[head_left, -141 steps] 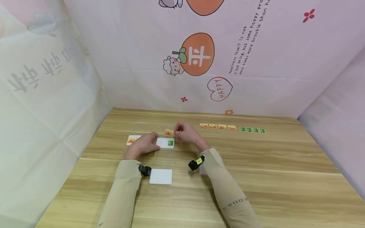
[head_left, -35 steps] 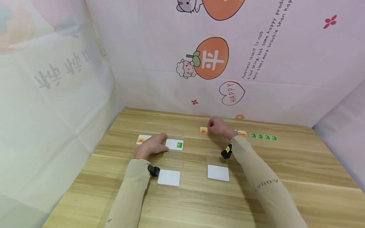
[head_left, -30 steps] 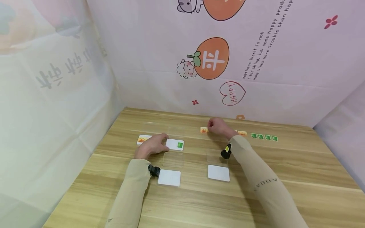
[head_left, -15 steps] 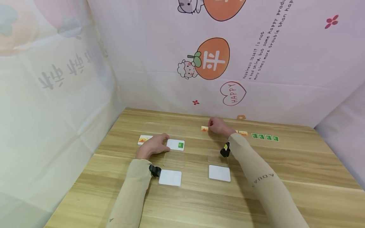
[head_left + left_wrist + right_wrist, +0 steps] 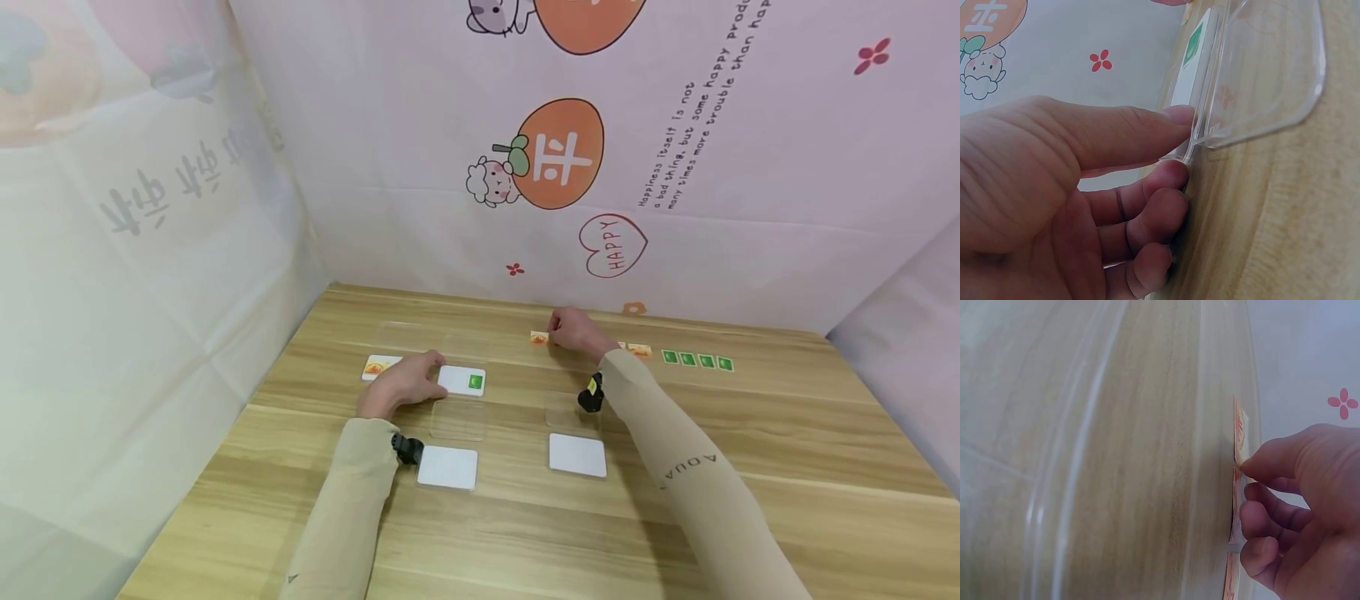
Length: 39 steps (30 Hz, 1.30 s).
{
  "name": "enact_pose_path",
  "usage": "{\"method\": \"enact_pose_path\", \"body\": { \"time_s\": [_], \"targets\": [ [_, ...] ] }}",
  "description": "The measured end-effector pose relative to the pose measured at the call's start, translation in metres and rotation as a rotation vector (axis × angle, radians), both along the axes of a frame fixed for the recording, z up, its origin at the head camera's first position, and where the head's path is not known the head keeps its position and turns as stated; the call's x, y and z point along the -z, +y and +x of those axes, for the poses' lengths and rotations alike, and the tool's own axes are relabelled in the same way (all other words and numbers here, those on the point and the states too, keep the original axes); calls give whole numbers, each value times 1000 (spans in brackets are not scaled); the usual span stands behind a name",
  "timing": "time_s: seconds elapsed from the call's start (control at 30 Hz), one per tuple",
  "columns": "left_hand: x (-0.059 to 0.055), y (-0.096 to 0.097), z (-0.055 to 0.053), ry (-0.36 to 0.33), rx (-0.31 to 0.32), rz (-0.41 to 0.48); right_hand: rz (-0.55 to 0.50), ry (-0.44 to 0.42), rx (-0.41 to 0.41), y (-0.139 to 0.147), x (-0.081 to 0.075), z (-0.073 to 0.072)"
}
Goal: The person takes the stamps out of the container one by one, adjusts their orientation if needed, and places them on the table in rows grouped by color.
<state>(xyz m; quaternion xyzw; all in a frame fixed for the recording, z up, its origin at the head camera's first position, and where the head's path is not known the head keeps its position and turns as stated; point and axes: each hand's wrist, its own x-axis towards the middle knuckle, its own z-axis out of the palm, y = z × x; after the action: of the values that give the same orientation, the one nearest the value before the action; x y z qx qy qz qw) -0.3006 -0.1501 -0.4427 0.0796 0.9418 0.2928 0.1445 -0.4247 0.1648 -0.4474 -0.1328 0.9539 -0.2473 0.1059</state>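
My left hand [image 5: 402, 382] holds a small flat clear case [image 5: 459, 380] with a white insert and a green square at its right end. In the left wrist view, the thumb lies along the case edge, with the other fingers curled below. My right hand [image 5: 577, 332] is farther back, at the left end of a row of small orange picture cards. Its thumb and forefinger pinch the corner of the leftmost orange card [image 5: 538, 337]. In the right wrist view, that card [image 5: 1241, 429] extends past the fingertips; more orange cards lie behind the curled fingers.
Several green cards [image 5: 697, 360] line up at the right end of the row. A case with an orange card [image 5: 377, 367] is partly behind my left hand. Nearer lie two white-filled cases [image 5: 447, 467] and clear lids [image 5: 458, 421]. A printed cloth [image 5: 450, 233] hangs behind the table.
Over the longer span, my right hand has moved from beside the left-hand case to the orange row on the right. The view has shifted slightly. In the last second, both hands have hardly moved.
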Motion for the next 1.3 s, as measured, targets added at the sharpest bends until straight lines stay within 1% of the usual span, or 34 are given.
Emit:
{"method": "enact_pose_path", "body": {
  "time_s": [0.13, 0.27, 0.37, 0.5, 0.63, 0.8, 0.87, 0.97, 1.2, 1.3],
  "targets": [
    [0, 1, 0, 1, 1, 1, -7, 13, -2, 1, 2, 1],
    [0, 1, 1, 1, 8, 2, 22, 29, 13, 1, 0, 3],
    [0, 1, 1, 7, 11, -4, 38, 77, 12, -3, -6, 7],
    [-1, -1, 1, 16, 12, -10, 53, 146, -25, -12, -19, 12],
    [-1, -1, 1, 17, 18, -8, 64, 146, -60, -19, -29, 18],
    [-1, -1, 1, 22, 16, -12, 38, 138, -106, -27, -37, 28],
    [0, -1, 1, 26, 17, -13, 27, 135, -121, -29, -39, 31],
    [0, 0, 1, 28, 24, -11, 19, 126, -117, -32, -39, 36],
    [1, 0, 1, 26, 16, -12, 29, 160, -125, -39, -34, 48],
    [1, 0, 1, 25, 16, -9, 19, 153, -121, -44, -32, 53]
  ]
}}
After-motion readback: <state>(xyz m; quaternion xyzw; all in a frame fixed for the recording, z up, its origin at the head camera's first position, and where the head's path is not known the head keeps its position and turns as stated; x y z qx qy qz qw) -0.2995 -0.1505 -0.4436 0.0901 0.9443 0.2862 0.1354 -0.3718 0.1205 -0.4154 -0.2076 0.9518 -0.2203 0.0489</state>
